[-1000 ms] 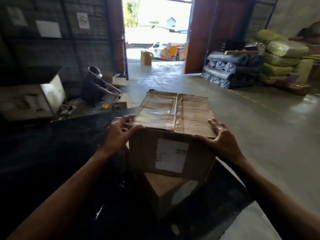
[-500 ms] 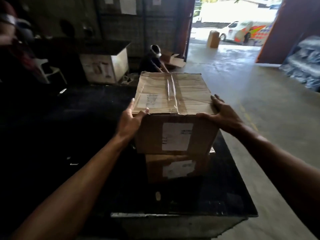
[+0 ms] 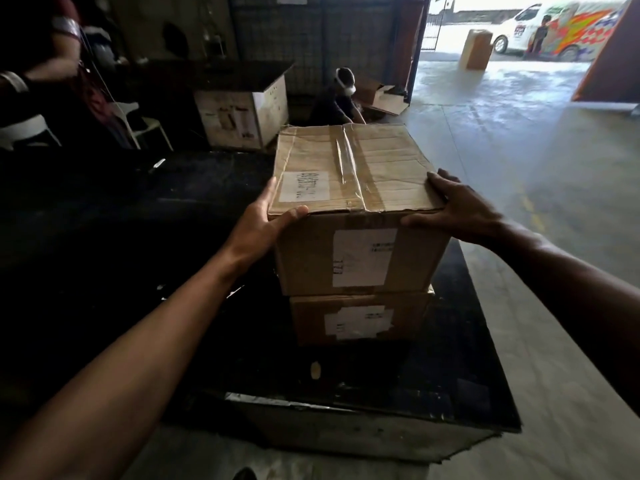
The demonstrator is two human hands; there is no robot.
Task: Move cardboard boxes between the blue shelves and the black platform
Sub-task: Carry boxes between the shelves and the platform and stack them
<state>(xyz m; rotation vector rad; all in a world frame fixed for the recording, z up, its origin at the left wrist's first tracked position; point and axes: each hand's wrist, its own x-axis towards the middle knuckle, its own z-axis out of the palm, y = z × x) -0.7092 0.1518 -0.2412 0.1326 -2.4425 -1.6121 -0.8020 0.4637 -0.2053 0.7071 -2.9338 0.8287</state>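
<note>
Gripping the upper cardboard box [image 3: 349, 174] at its two near top corners, the person stands at the near end of the black platform [image 3: 433, 393]. The left hand [image 3: 263, 223] has its fingers laid along the box's left side and its thumb hooked over the near top edge. The right hand [image 3: 460, 209] spreads its fingers over the top's right edge, with the thumb running along the near face. Both hands clasp the box rather than resting flat on it.

This box sits squarely on a lower cardboard box [image 3: 360, 320], which rests on the platform's right part, and their labelled faces point towards the camera. The blue shelves are not in view.

The step looks like the stacking, or unstacking, of the upper box; one frame cannot say which. If it is being set down, the next move calls for checking that the edges line up, then easing both hands off without dragging it. If it is being lifted, a lower, firmer hold would serve better.

Far off, a crouching person [image 3: 332, 105] works near the open doorway.
</note>
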